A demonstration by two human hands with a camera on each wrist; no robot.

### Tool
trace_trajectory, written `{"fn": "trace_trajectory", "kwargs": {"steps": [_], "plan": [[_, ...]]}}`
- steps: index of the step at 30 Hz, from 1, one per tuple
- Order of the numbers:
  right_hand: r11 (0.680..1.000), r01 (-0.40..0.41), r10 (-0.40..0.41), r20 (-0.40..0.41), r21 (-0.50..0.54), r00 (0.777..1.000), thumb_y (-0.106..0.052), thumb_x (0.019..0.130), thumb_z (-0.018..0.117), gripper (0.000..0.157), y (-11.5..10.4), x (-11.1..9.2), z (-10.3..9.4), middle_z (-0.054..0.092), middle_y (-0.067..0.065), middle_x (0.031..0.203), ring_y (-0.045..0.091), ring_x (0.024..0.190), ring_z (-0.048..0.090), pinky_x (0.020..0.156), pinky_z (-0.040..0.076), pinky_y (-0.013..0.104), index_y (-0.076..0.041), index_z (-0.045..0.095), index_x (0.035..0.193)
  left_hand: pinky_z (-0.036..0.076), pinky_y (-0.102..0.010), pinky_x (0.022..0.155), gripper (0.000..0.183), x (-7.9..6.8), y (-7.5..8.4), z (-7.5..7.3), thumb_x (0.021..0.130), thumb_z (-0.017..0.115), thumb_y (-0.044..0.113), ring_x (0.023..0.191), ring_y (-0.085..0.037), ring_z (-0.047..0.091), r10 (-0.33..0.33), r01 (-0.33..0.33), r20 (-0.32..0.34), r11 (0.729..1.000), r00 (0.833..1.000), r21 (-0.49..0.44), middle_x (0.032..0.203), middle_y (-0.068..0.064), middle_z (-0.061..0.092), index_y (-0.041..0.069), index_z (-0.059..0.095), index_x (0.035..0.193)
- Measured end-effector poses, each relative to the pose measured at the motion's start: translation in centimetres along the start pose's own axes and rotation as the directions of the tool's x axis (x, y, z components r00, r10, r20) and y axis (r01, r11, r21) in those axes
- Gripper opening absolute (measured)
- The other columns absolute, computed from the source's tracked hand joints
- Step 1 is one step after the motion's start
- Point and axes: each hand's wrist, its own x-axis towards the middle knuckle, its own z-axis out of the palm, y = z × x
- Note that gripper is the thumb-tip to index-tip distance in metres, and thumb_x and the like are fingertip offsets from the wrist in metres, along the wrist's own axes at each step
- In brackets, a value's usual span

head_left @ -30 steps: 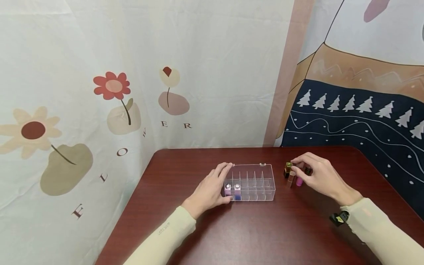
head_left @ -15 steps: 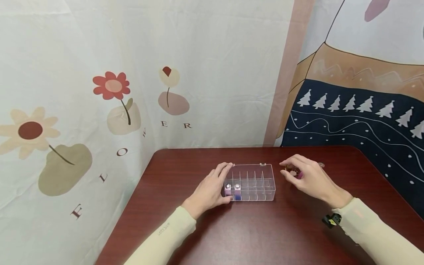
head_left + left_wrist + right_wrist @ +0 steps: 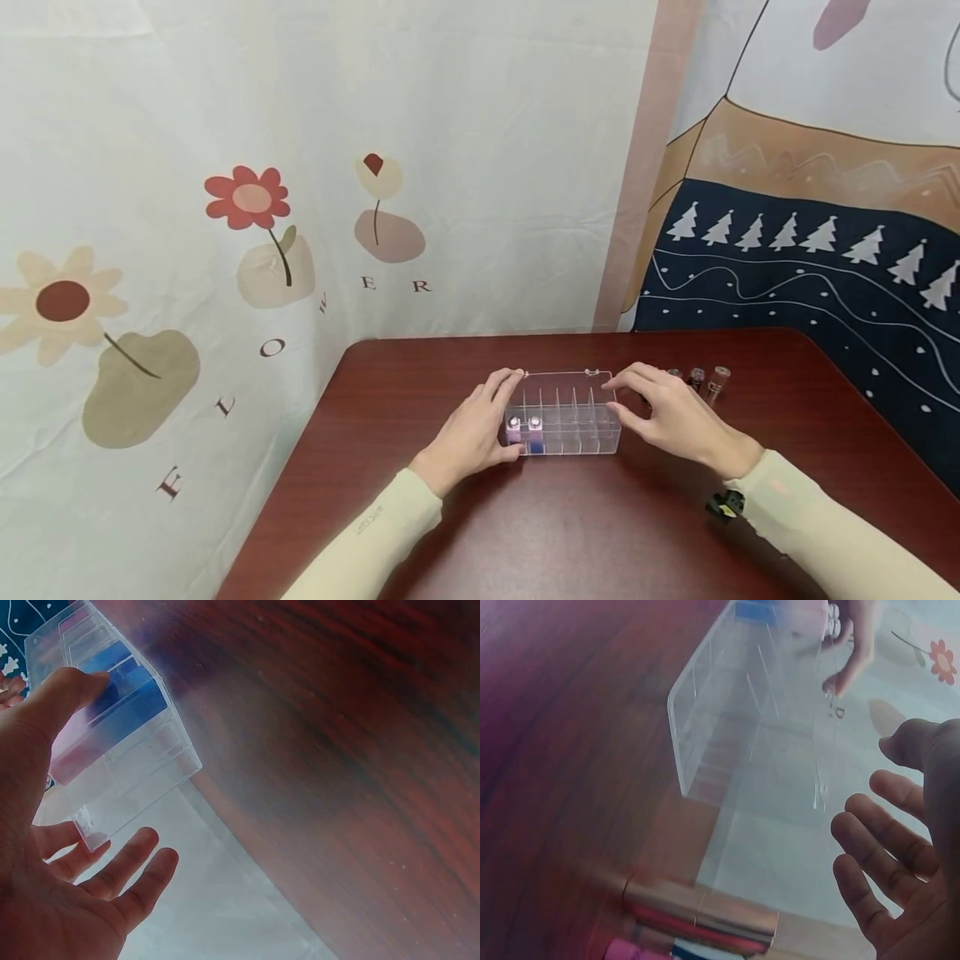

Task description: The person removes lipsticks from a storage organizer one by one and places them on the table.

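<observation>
A clear plastic divided organizer box stands on the table, its left end gripped by my left hand. The thumb presses the front wall, as the left wrist view shows, and the fingers reach behind. Two small pink-and-blue pieces with shiny tops stand in its leftmost front compartments; the other visible compartments hold nothing. My right hand is at the box's right end in the head view, fingers spread and holding nothing. In the right wrist view its fingers stand apart from the box.
Several lipstick tubes stand right of the box, partly hidden behind my right hand. A copper-coloured tube and a bright pink one show close up. Patterned cloth hangs behind the dark red table.
My right hand has moved left from the lipstick tubes to the right end of the box. The left hand keeps its grip, and the box has stayed in place.
</observation>
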Motion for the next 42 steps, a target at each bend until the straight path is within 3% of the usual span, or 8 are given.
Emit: {"fn": "trace_trajectory", "kwargs": {"steps": [5,10,21,29,42], "plan": [[0.999,0.046,-0.046,0.005,0.028,0.999,-0.008,0.089,0.098,0.038,-0.8,0.6,0.9,0.083,0.000,0.119,0.018,0.108,0.081,0.093,0.070,0.041,-0.015,0.084,0.124,0.065,-0.047,0.118,0.124,0.0,0.0,0.0,0.081,0.108,0.039,0.134,-0.038,0.072,-0.006,0.006,0.005,1.000,1.000,-0.007,0.174,-0.016,0.049,0.008,0.038,0.179],[0.995,0.065,-0.067,0.022,0.080,0.998,-0.008,0.091,0.097,0.036,-1.6,1.3,1.7,0.083,0.003,0.118,0.017,0.102,0.080,0.090,0.071,0.038,-0.013,0.083,0.124,0.063,-0.047,0.121,0.124,0.0,0.0,-0.1,0.081,0.108,0.038,0.136,-0.038,0.072,-0.010,0.010,0.008,1.000,1.000,-0.011,0.174,-0.016,0.050,0.008,0.038,0.179],[0.981,0.059,-0.079,0.106,0.183,0.991,-0.015,0.096,0.095,0.037,-3.1,2.9,3.7,0.084,0.008,0.121,0.021,0.094,0.078,0.084,0.071,0.036,-0.010,0.080,0.130,0.065,-0.048,0.117,0.124,-0.1,-0.2,-0.2,0.081,0.108,0.039,0.134,-0.038,0.072,-0.013,0.013,0.006,1.000,1.000,-0.020,0.174,-0.014,0.049,0.008,0.039,0.179],[0.973,0.026,-0.068,0.179,0.230,0.981,-0.021,0.100,0.093,0.039,-3.6,3.6,5.1,0.084,0.012,0.124,0.021,0.098,0.081,0.087,0.072,0.039,-0.005,0.079,0.133,0.066,-0.048,0.115,0.123,-0.1,-0.4,0.0,0.081,0.108,0.039,0.134,-0.037,0.072,-0.008,0.008,0.000,1.000,1.000,-0.023,0.174,-0.015,0.049,0.010,0.038,0.179],[0.961,-0.013,-0.053,0.231,0.275,0.972,-0.028,0.097,0.096,0.046,-4.3,4.7,6.7,0.081,0.010,0.113,0.021,0.091,0.080,0.079,0.072,0.036,-0.004,0.080,0.132,0.065,-0.049,0.116,0.122,-0.1,-0.4,0.0,0.082,0.107,0.040,0.135,-0.038,0.072,-0.006,0.006,0.005,1.000,1.000,-0.024,0.175,-0.015,0.049,0.009,0.039,0.179]]}}
